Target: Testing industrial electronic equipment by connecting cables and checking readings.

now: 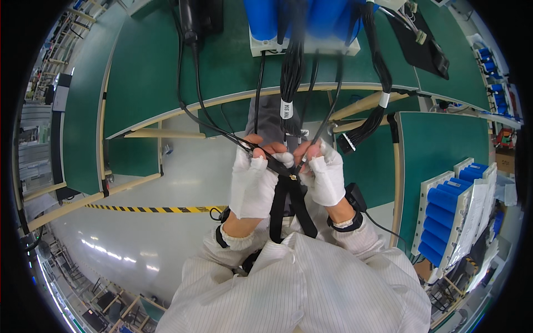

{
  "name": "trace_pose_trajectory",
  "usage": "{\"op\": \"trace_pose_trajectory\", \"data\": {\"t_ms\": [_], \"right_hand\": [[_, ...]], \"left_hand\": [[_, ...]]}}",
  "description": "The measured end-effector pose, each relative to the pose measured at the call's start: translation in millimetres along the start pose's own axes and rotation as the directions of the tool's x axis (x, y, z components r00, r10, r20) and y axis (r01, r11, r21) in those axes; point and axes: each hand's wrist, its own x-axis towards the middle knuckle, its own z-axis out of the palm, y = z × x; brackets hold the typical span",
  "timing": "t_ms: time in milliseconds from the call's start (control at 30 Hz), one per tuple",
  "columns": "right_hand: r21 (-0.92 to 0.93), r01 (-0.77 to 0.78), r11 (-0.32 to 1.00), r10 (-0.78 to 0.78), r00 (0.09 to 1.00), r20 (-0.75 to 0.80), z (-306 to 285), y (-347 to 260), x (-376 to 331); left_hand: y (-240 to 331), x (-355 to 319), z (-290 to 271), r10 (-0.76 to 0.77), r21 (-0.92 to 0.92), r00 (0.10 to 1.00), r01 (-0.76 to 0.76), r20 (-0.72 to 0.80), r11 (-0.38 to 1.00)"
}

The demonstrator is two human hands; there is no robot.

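My left hand (pixel 255 175), in a white glove with bare fingertips, is closed around black cables that come down from the upper left. Out of its grip a dark tapered piece (pixel 280 166) points toward my right hand, with a small brassy tip; I cannot make out its exact kind. My right hand (pixel 323 175), gloved the same way, pinches a thin black cable (pixel 325 125) hanging from the bench. Both hands meet below the bench edge, fingertips almost touching. Between and just above them dangles a thick black wire bundle (pixel 292 75) with a white label.
Blue cylindrical cells (pixel 261 19) in a white holder stand on the green bench (pixel 150 72). Another wire bundle (pixel 380 66) with a white connector hangs at right. A black handheld tool (pixel 189 22) lies far left. More blue cells (pixel 441 222) sit on the right bench.
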Motion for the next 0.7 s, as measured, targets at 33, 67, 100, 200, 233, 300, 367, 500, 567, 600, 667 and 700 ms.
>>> {"op": "trace_pose_trajectory", "data": {"t_ms": [33,67,100,200,233,300,367,500,567,600,667,700], "right_hand": [[-0.047,0.01,0.999,-0.012,0.999,-0.036,-0.8,-1.4,0.0],[-0.056,0.022,0.998,-0.025,0.999,-0.048,-2.8,-2.2,-1.2],[-0.037,0.001,0.999,-0.003,0.999,-0.047,-4.0,-3.3,-1.7],[-0.029,0.129,0.991,-0.131,0.987,-0.091,-14.0,-7.9,11.1],[-0.033,0.132,0.991,-0.136,0.977,-0.165,-24.2,-14.8,14.8],[-0.155,0.252,0.955,-0.29,0.897,-0.332,-37.9,-46.4,20.8],[-0.452,0.387,0.804,-0.568,0.724,-0.391,-58.7,-85.8,29.5],[-0.728,0.398,0.558,-0.824,0.373,-0.427,-128.8,-137.6,38.3],[-0.806,0.293,0.514,-0.846,0.329,-0.42,-167.3,-137.6,47.5],[-0.81,0.305,0.501,-0.856,0.308,-0.414,-183.2,-132.4,51.0],[-0.86,0.114,0.497,-0.839,0.313,-0.444,-207.5,-118.6,55.4],[-0.862,0.079,0.501,-0.829,0.33,-0.452,-207.8,-112.4,54.5]], "left_hand": [[-1.7,0.4,2.2,-0.005,-0.006,1.0,0.005,0.013,1.0],[-4.1,0.7,4.8,0.006,0.002,1.0,-0.007,0.025,1.0],[-5.5,1.9,8.6,0.021,0.009,0.999,-0.022,0.047,1.0],[-2.2,6.8,-4.9,0.012,0.188,1.0,-0.007,-0.027,0.982],[-0.6,7.8,-10.1,0.014,0.136,1.0,-0.01,-0.028,0.991],[6.9,6.0,-8.9,0.046,0.036,0.999,-0.045,-0.011,0.998],[11.0,2.9,-3.7,0.08,-0.015,0.997,-0.08,0.013,0.997],[4.5,0.7,10.0,0.049,-0.017,0.999,-0.049,0.012,0.999],[0.4,0.6,5.1,0.04,-0.024,0.999,-0.04,0.015,0.999],[-0.9,-0.6,4.3,0.048,-0.03,0.998,-0.047,0.038,0.998],[-3.0,-0.5,3.6,0.027,-0.032,0.999,-0.026,0.019,0.999],[-0.5,-1.4,3.4,0.035,-0.021,0.999,-0.035,0.005,0.999]]}}
